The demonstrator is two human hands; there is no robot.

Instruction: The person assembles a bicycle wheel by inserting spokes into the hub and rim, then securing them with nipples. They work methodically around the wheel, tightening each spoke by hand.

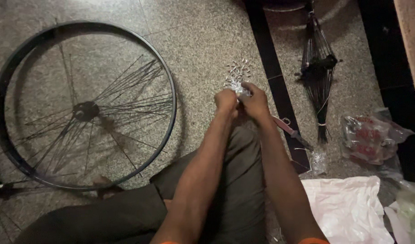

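My left hand [226, 103] and my right hand [255, 102] meet in front of me over the stone floor. Both pinch a small clear plastic packet [241, 90] between their fingertips. Just beyond the packet, several small shiny metal spoke nipples [238, 71] lie scattered on the floor. A black bicycle rim [170, 86] with a hub [86, 110] and loosely hanging spokes lies flat on the floor to my left.
A bundle of black spokes [318, 77] lies at the upper right. A reddish-handled tool [286, 128] rests by my right forearm. Clear and white plastic bags [345, 208] and a red-printed wrapper [369, 137] sit at the right. My knee [234, 180] is below my arms.
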